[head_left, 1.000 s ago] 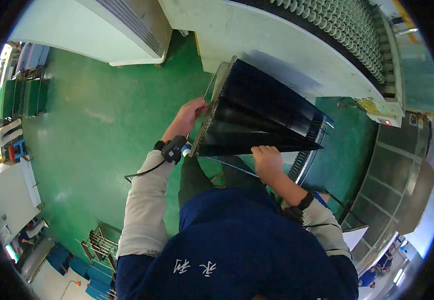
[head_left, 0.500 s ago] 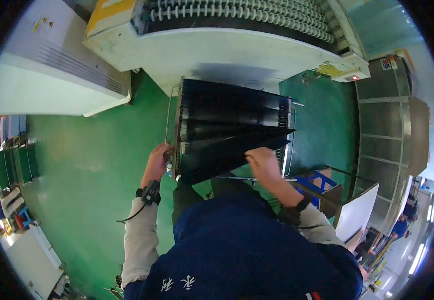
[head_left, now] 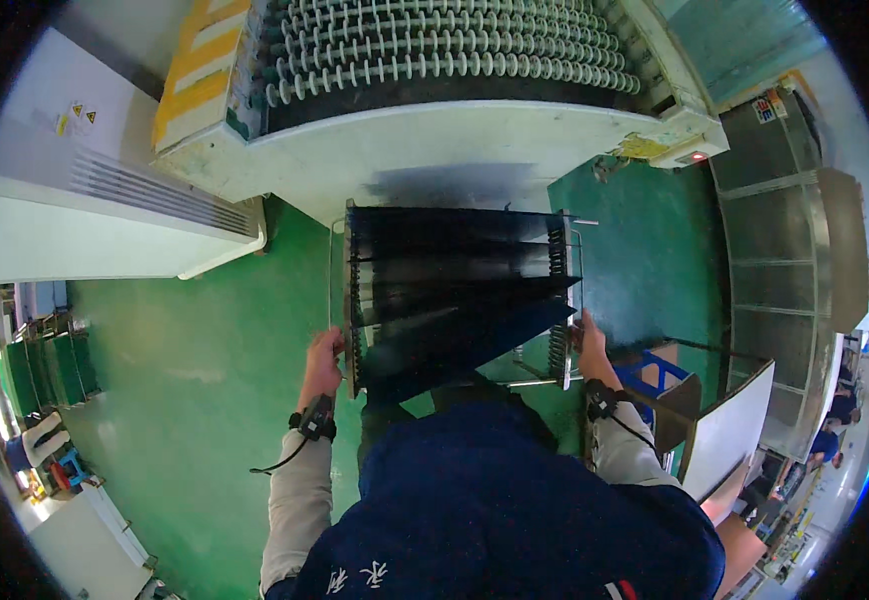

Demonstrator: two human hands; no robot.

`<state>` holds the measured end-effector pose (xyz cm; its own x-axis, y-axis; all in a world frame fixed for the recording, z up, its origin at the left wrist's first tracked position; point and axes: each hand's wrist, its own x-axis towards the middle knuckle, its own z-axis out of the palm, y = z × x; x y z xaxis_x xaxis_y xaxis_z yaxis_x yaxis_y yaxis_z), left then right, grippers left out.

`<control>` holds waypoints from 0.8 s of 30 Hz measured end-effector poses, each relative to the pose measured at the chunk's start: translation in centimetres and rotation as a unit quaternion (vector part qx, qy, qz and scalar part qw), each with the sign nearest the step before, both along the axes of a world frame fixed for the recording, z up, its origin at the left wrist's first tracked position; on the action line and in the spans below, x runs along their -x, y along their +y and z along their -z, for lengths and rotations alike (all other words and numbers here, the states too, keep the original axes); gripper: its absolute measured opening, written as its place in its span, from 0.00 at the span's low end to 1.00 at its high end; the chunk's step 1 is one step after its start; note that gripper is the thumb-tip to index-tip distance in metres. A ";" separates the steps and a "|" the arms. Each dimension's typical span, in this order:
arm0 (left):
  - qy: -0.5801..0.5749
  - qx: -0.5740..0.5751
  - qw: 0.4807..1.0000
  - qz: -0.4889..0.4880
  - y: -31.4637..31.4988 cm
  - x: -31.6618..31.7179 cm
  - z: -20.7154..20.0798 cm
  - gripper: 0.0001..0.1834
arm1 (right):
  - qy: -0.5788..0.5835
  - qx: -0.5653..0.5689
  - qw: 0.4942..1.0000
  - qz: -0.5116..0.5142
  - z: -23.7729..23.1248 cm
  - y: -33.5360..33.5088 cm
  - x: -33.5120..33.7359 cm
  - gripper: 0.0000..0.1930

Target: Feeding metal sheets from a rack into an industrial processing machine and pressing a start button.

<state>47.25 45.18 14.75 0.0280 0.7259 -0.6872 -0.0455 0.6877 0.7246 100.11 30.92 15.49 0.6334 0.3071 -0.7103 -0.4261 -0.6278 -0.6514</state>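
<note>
While the left hand (head_left: 324,364) and right hand (head_left: 593,350) close around its sides, the slotted metal rack (head_left: 352,300) lies between them near the roller conveyor (head_left: 445,66); probably weighty and rigid, it favours level holding by its wire handles (head_left: 332,275), lest the slanting black panels (head_left: 475,345) slide.

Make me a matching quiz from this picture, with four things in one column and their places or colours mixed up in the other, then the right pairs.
Column one
1. Left hand
2. Right hand
3. Sheets
4. Disc rollers

Column two
A. Pale, near the picture's top edge
B. At the right side of the rack
C. Black, set in the rack
D. At the left side of the rack

Right pairs
1-D, 2-B, 3-C, 4-A
</note>
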 end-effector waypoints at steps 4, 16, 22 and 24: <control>-0.040 0.011 0.998 -0.057 -0.4 -3.2 -1.8 0.07 | -0.040 -0.027 0.998 0.037 2.0 1.8 -3.2 0.25; -0.031 0.029 0.993 -0.108 3.0 -5.7 1.9 0.08 | 0.002 -0.047 0.998 -0.048 1.0 9.7 -7.1 0.19; -0.058 0.026 0.991 -0.119 1.5 -5.6 -0.4 0.12 | -0.209 -0.057 0.963 -0.157 -2.2 9.0 -5.5 0.20; -0.047 0.024 0.993 -0.104 0.4 -5.4 -1.5 0.14 | -0.359 -0.137 0.899 -0.212 -2.7 7.9 -5.2 0.18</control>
<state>52.63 45.58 16.21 -0.0537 0.6890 -0.7228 -0.2571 0.6899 0.6767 105.34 38.84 18.22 0.6831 0.7299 -0.0260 0.4055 -0.4086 -0.8177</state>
